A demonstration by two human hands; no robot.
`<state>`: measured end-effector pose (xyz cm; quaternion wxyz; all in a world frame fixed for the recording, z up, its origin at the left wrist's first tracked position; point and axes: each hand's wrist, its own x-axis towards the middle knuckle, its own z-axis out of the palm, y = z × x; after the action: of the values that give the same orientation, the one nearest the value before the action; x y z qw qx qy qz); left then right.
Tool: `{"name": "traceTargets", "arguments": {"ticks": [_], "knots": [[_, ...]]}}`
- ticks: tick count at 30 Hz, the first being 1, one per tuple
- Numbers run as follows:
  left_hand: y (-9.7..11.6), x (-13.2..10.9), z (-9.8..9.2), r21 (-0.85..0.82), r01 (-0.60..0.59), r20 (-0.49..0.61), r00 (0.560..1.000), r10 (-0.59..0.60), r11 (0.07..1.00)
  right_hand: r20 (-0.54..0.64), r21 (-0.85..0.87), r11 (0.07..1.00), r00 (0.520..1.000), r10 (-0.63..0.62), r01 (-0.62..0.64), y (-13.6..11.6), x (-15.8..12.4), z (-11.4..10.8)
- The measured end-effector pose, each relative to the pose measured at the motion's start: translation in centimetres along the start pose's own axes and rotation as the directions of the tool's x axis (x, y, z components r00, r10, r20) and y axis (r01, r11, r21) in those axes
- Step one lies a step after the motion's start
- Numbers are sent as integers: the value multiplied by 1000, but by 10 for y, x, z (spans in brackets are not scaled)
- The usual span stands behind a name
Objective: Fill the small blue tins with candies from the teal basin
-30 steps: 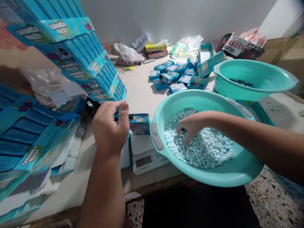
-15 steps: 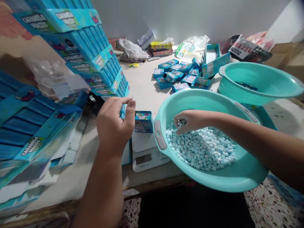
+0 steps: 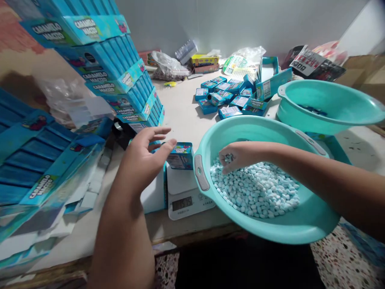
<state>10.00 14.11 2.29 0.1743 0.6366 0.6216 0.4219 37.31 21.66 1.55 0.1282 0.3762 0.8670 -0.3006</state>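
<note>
My right hand (image 3: 237, 155) dips into the near turquoise basin (image 3: 270, 230), its fingers curled around a few small pale-blue candies. Below it spreads a layer of the same candies (image 3: 258, 192). My left hand (image 3: 148, 156) is open, thumb and fingers apart, just left of a small blue candy box (image 3: 181, 157). Whether its fingertips touch the box I cannot tell. The box stands upright on a white digital scale (image 3: 192, 210) with a lit number display, beside the basin's left handle.
Tall stacks of blue display boxes (image 3: 120, 76) rise at the left, near flattened cartons (image 3: 60, 228). Loose small blue boxes (image 3: 231, 92) lie behind the near basin. A second turquoise basin (image 3: 337, 90) stands at the right. Plastic bags (image 3: 168, 66) line the wall.
My left hand has opened from a near pinch and turned toward the box on the scale. My right hand stays in the basin, nearly in the same place.
</note>
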Motion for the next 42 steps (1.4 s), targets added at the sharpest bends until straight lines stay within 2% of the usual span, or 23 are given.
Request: {"name": "traceTargets", "arguments": {"ticks": [3,5,7,9,10,11,12,13,15,17,18,20,22,26,28,30,33,37,39,40,42], "knots": [[-8,2,-8,182,-7,267,963,-43,983,33,-14,1000,999,-1,2,4,0,1],[-10,3,-8,277,-36,333,941,-61,960,41,-19,1000,999,-5,6,7,0,3],[-10,3,-3,301,-27,280,958,-61,953,42,-24,1000,999,-10,11,8,1,5],[-6,1,6,271,-45,115,993,14,962,43,-30,999,999,-14,15,9,2,6],[-4,0,10,267,-100,5,995,103,958,46,-32,999,999,-14,16,10,3,7],[-2,-1,13,290,-187,-107,968,226,939,53,-33,999,998,-15,17,10,3,7],[0,-3,16,342,-293,-189,909,371,893,58,-34,999,998,-17,19,11,4,7],[2,-4,19,405,-405,-206,833,513,820,64,-34,999,998,-19,22,11,5,7],[4,-5,21,473,-594,-80,707,703,651,74,-33,999,997,-20,22,13,6,7],[4,-5,22,457,-721,90,621,779,521,80,-33,999,997,-15,17,15,7,8],[2,-5,23,454,-754,136,586,799,475,82,-34,999,997,-11,14,15,7,8],[0,-4,24,483,-773,143,532,834,411,83,-38,999,997,-11,14,15,7,9],[-1,-4,25,509,-769,117,508,853,388,79,-40,999,997,-16,19,14,7,9],[1,-4,26,487,-764,158,554,817,423,93,-45,999,996,-4,8,13,8,9],[-1,-5,26,504,-766,178,545,819,399,99,-50,999,995,7,-2,12,7,9],[-4,-5,26,541,-754,154,524,838,372,97,-53,999,995,16,-11,11,7,8],[-9,-7,26,560,-737,95,512,854,379,98,-53,998,995,21,-16,11,6,8],[-4,-5,26,511,-742,58,533,844,433,96,-54,999,995,8,-3,12,6,8],[0,-4,26,460,-732,41,583,811,502,92,-54,999,996,5,0,12,5,9],[1,-3,27,423,-706,16,633,774,569,92,-54,999,996,7,-2,12,5,8],[2,-2,27,304,-597,-38,771,636,742,94,-53,999,995,13,-8,12,5,8]]}}
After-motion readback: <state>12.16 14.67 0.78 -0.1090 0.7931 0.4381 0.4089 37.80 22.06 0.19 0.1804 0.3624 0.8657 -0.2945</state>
